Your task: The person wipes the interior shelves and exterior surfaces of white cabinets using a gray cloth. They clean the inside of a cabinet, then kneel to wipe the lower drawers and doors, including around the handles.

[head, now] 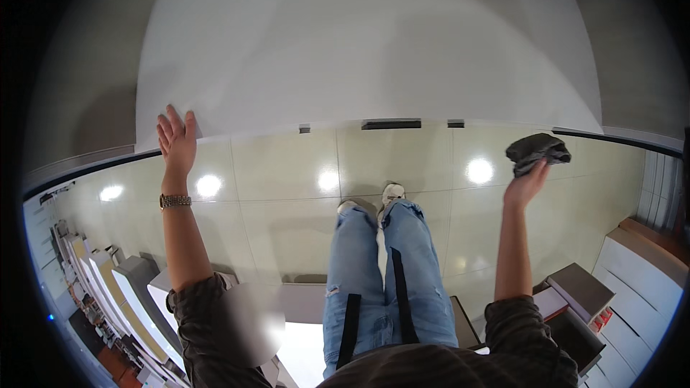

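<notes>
A large white sheet [345,54] lies over a grey tabletop [91,91] in front of me. My left hand [178,137] rests near the sheet's front left corner, fingers spread and holding nothing. My right hand [525,183] grips a crumpled dark grey cloth [538,152] just off the sheet's front right corner. Whether the cloth touches the table edge I cannot tell. Three dark pieces, the widest a black strip [391,124], show along the sheet's front edge.
Pale floor tiles [285,167] with bright light reflections lie below the table edge. To the lower right stands a cabinet with a pulled-out drawer [574,334], beside white drawer fronts [641,275]. Behind me on the left are white-topped desks [129,302].
</notes>
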Demonstrator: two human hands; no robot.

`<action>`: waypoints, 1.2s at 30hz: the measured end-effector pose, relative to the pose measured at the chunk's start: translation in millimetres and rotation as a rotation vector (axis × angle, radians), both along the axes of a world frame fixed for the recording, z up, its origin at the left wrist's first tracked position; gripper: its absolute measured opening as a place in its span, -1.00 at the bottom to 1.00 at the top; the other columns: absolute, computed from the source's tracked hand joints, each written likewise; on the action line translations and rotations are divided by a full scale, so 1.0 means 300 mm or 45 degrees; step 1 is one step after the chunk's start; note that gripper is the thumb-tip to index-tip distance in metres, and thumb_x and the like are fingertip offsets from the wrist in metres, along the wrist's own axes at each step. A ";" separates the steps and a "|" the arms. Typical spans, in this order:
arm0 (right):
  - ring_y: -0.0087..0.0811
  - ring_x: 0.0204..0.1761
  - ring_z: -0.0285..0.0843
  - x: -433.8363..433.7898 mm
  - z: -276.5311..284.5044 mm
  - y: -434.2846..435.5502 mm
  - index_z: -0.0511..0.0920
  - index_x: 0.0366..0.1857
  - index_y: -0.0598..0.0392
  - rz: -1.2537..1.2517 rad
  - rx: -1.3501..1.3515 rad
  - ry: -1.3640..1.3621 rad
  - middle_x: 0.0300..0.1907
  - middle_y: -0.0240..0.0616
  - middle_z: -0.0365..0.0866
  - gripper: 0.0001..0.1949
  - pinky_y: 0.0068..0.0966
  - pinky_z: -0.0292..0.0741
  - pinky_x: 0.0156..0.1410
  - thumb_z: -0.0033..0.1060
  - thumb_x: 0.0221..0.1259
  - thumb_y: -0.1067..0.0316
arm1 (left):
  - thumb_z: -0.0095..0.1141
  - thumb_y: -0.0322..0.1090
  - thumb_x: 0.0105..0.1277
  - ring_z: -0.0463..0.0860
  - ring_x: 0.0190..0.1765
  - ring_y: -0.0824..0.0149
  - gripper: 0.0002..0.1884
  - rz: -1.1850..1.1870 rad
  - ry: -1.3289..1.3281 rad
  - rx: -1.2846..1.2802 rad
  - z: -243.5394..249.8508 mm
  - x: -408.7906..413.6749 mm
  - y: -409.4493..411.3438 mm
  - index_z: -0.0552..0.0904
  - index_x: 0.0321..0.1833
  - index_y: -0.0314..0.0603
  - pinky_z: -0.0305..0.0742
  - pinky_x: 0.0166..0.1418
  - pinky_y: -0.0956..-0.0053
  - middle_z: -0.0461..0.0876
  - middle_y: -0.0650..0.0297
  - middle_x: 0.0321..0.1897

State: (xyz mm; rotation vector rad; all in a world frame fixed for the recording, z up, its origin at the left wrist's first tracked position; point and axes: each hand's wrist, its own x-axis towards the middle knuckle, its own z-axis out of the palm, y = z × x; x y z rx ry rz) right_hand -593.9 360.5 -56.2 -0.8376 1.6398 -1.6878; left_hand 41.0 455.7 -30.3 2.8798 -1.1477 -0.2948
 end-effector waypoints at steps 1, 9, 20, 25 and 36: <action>-0.40 0.21 0.34 0.128 0.002 0.020 0.17 0.37 0.16 0.005 -0.027 -0.032 0.26 -0.23 0.34 -0.50 -0.42 0.29 0.31 -0.19 0.50 0.11 | -0.48 0.39 0.36 -0.27 0.56 0.03 -0.19 -0.009 -0.016 -0.017 0.010 0.002 0.001 -0.16 0.54 0.12 -0.33 0.55 0.18 -0.26 0.02 0.54; -0.06 0.52 -0.22 0.455 -0.138 -0.122 -0.06 0.45 0.26 -0.142 -0.340 1.032 0.50 0.06 -0.18 -0.43 -0.22 -0.16 0.52 -0.32 0.49 0.19 | -0.46 0.33 0.39 -0.12 0.54 -0.02 -0.30 -0.107 -0.154 -0.288 -0.033 -0.009 0.043 0.09 0.51 0.23 -0.24 0.54 0.15 -0.04 -0.02 0.51; -0.25 0.04 0.42 0.119 -0.135 -0.285 0.57 -0.13 0.14 -0.347 -1.116 1.938 0.01 -0.19 0.62 -0.62 -0.30 0.16 0.22 -0.20 0.44 0.06 | -0.30 -0.23 0.47 0.45 0.31 0.26 -0.60 -0.357 -0.260 -1.476 -0.152 -0.012 0.040 0.67 0.07 0.01 0.31 0.40 0.32 0.62 0.26 0.11; -0.15 0.23 0.37 0.080 -0.104 -0.341 0.50 0.02 0.21 -0.055 -1.432 1.980 0.09 -0.17 0.58 -0.60 -0.12 0.02 0.41 -0.33 0.46 0.14 | -0.33 -0.26 0.46 0.60 0.00 0.38 -0.56 -0.150 -0.640 -1.694 -0.210 -0.025 -0.031 0.75 -0.08 -0.08 0.36 0.22 0.60 0.70 0.30 -0.04; -0.27 0.16 0.46 0.058 -0.165 -0.384 0.55 0.08 0.12 -0.255 -1.615 1.808 0.11 -0.24 0.57 -0.72 -0.42 0.24 0.30 -0.06 0.37 0.41 | -0.18 -0.11 0.43 0.36 -0.35 0.49 -0.60 -0.211 -0.700 -1.858 -0.214 -0.032 -0.080 0.72 -0.05 -0.16 0.29 -0.18 0.59 0.48 0.33 -0.50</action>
